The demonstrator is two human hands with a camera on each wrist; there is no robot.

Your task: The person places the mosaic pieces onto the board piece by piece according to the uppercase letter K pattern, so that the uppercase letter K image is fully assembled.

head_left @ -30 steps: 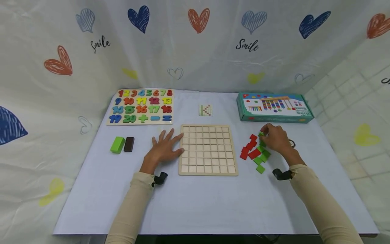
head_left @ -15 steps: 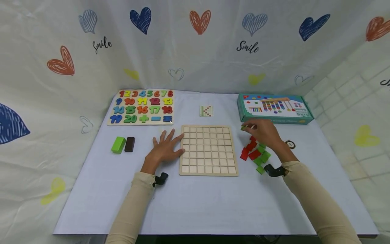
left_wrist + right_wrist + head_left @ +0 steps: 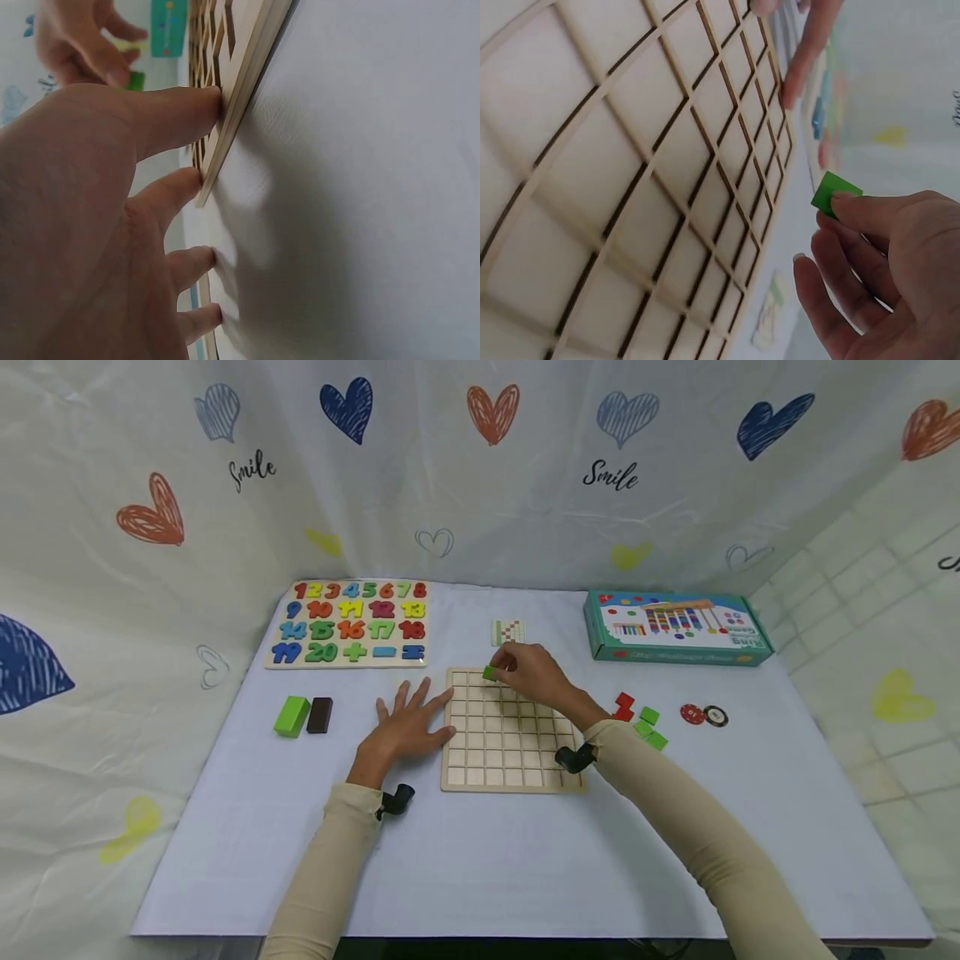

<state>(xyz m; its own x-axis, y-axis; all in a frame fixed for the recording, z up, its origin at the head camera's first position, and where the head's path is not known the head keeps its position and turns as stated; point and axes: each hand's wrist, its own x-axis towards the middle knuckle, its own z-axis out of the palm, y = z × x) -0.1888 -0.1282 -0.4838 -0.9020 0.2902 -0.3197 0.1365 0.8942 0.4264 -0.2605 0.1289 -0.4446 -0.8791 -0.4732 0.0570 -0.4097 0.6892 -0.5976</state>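
A wooden grid board (image 3: 513, 789) with square cells lies mid-table. My left hand (image 3: 408, 727) is spread at its left side, thumb and index fingertip on the frame, as the left wrist view also shows. Over the board's far edge, my right hand (image 3: 534, 675) pinches a small green square tile (image 3: 489, 673) between thumb and index finger. In the right wrist view the green tile (image 3: 835, 192) is held above the board, the other fingers loosely curled. Right of the board lie red tiles (image 3: 624, 702) and green tiles (image 3: 649, 716), partly hidden by the right sleeve.
A small pattern card (image 3: 507, 632) lies beyond the board. Further left are a number puzzle (image 3: 345, 623), a green block (image 3: 292, 717) and a dark block (image 3: 318, 715). A teal box (image 3: 678, 627) sits back right, with two round discs (image 3: 703, 715) in front.
My right hand has taken a green tile from the pile on the right and carried it left to the board's far edge. My left hand has stayed in place.
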